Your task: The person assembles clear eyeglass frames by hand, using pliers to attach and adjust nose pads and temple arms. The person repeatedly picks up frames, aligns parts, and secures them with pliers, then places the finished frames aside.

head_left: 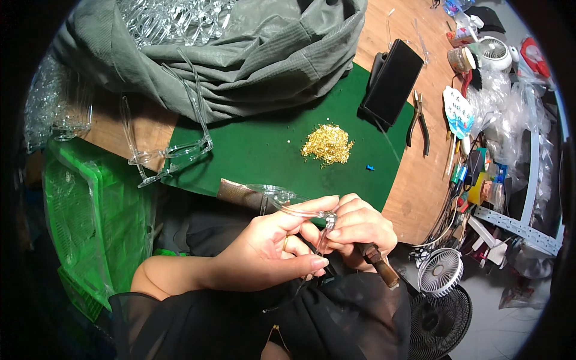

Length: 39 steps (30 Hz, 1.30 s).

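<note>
Close to my body, my left hand (pixel 261 249) holds a clear plastic eyeglasses frame (pixel 282 201), its fingers and thumb closed around a temple arm. My right hand (pixel 366 225) meets it at the hinge corner, fingertips pinched there. Out of the right palm sticks the brown handle of a tool (pixel 384 270); its working end is hidden. Just beyond my hands, a pile of small gold-coloured metal parts (pixel 327 145) lies on the green mat (pixel 258 141). Another clear eyeglasses frame (pixel 204 144) rests at the mat's left side, against the grey cloth.
A grey cloth (pixel 264 72) bunches around many clear frames (pixel 180 21) at the back. Right of it are a black phone (pixel 393 81), pliers (pixel 418 126) and a blue push pin (pixel 370 168). Green crates (pixel 84 204) stand left; a small white fan (pixel 441 272) and cables lie right.
</note>
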Each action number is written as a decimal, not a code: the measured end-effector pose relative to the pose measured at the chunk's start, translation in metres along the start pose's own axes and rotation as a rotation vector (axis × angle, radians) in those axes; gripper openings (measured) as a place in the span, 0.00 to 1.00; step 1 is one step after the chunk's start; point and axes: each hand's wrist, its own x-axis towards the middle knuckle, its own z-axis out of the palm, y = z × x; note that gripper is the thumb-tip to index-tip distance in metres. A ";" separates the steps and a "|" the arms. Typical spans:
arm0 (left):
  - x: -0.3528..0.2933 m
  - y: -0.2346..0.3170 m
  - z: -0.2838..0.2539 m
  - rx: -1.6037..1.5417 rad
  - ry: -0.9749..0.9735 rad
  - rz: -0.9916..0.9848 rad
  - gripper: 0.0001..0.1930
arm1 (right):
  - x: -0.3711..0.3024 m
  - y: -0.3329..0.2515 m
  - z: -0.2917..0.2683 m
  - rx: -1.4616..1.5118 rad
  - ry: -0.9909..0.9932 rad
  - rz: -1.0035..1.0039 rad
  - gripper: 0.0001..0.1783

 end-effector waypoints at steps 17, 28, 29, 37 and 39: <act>0.000 0.000 0.000 0.119 -0.026 -0.012 0.38 | -0.001 -0.002 -0.001 0.096 -0.038 0.078 0.09; -0.004 -0.004 -0.004 0.052 -0.071 0.007 0.38 | 0.000 -0.006 -0.003 0.153 -0.082 0.110 0.08; -0.003 -0.002 -0.003 0.064 -0.066 -0.004 0.38 | -0.003 -0.007 -0.004 0.181 -0.053 0.165 0.08; -0.003 0.000 -0.003 0.097 -0.022 -0.026 0.38 | -0.012 -0.047 -0.031 0.271 -0.510 1.107 0.13; -0.001 0.001 0.001 0.088 -0.004 -0.063 0.38 | -0.006 -0.053 -0.032 0.204 -0.637 1.151 0.15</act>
